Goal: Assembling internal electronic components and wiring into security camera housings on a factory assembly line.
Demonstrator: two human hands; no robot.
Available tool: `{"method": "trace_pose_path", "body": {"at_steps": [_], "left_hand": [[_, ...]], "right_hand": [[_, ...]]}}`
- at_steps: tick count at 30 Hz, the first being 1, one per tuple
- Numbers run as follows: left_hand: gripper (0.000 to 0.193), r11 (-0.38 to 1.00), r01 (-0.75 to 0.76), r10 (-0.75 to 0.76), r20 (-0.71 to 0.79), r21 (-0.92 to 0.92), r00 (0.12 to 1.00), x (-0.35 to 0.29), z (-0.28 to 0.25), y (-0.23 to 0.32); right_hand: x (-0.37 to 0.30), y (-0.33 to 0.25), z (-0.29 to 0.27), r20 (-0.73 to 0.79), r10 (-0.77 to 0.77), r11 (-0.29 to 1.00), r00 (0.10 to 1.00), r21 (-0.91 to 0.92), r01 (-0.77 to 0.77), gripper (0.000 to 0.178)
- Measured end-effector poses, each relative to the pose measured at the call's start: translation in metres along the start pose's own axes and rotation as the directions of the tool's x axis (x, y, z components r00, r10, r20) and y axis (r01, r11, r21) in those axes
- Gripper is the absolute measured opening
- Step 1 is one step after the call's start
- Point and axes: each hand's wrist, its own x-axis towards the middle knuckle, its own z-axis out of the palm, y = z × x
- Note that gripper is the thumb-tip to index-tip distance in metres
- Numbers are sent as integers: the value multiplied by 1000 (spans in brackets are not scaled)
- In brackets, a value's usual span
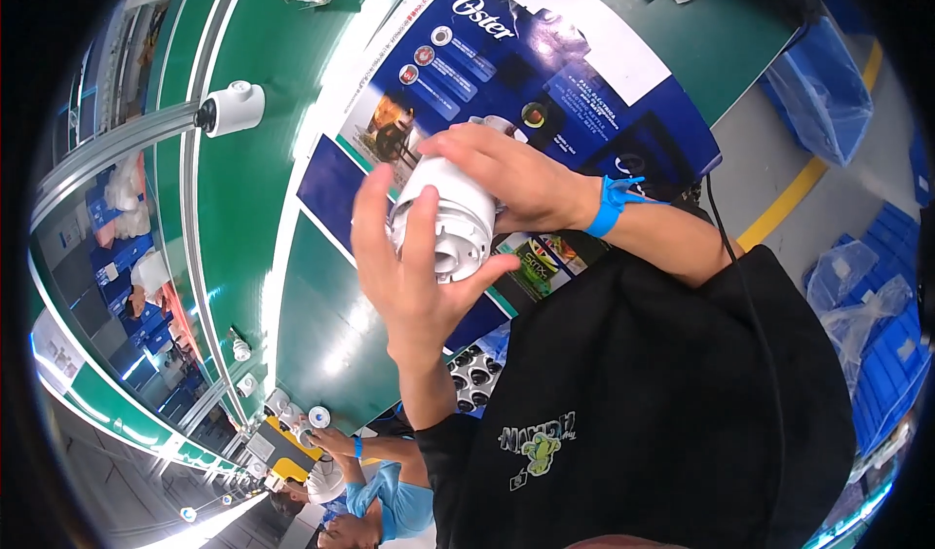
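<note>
**2 hands clasp a white cylindrical part above a printed carton**

Near the centre of the frame, both hands hold 1 white plastic cylinder, a ribbed appliance part with an open round end. Its long axis runs on a diagonal from upper left to lower right, slightly tipped, and the open, ringed mouth points toward the lower right, toward the person's chest. The closed, smooth end points up toward the carton.

The left hand comes up from the lower centre, palm against the cylinder's lower left side, fingers spread upward along its wall and thumb hooked near the open rim. It is closed around the part. The right hand reaches in from the right, fingers curled over the top and far end of the cylinder, also gripping it. A blue wristband sits on the right wrist.

The part is lifted clear of the blue and white printed carton, which lies flat behind it on the green work surface. A small white camera-like device is mounted on a rail at the upper left. In the lower centre, just below the left forearm, a tray of dark round parts is partly visible. Another worker in a light blue shirt appears at the bottom edge.
</note>
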Motion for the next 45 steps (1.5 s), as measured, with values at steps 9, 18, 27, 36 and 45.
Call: {"method": "trace_pose_path", "body": {"at_steps": [9, 18, 27, 36, 45], "left_hand": [[94, 906, -53, -92, -316, -420, 944, 3, 18, -5], [89, 947, 54, -111, -166, -318, 980, -12, -2, 2], [88, 984, 28, -76, -270, -177, 960, -21, -12, 14], [111, 953, 281, -282, -4, 116, 959, -16, -30, 19], [76, 998, -55, 57, 35, -35, 998, 28, -20, -13]], "right_hand": [[10, -4, 0, -175, -140, 989, 975, -72, 129, 77], [12, -14, 10, -236, -140, 989, 961, -85, 124, 74], [17, -17, 17, -272, -250, 960, 929, -197, 200, 55], [16, -20, 22, -237, -200, 980, 951, -52, 193, 67], [10, -25, 20, -89, 230, 941, 969, 273, -199, 118]]}}
